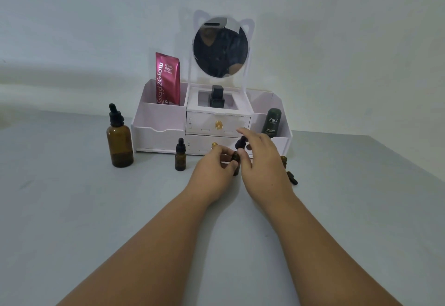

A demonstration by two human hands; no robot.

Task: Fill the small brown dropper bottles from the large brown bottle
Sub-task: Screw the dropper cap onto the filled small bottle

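Observation:
The large brown bottle (119,142) with a black dropper cap stands at the left of the table. A small capped brown dropper bottle (180,156) stands to its right. My left hand (214,168) grips another small brown bottle (235,161) at the table's middle. My right hand (262,158) pinches that bottle's black dropper cap (240,143) on top of it. Behind my right hand an uncapped small bottle (284,160) is partly hidden, and a loose black dropper cap (292,178) lies on the table beside it.
A white cosmetic organiser (159,122) with two drawers and a round mirror (220,48) stands against the wall. It holds a pink sachet (167,78), a black bottle (217,97) and a dark green tube (272,121). The grey table (96,221) spreads toward me.

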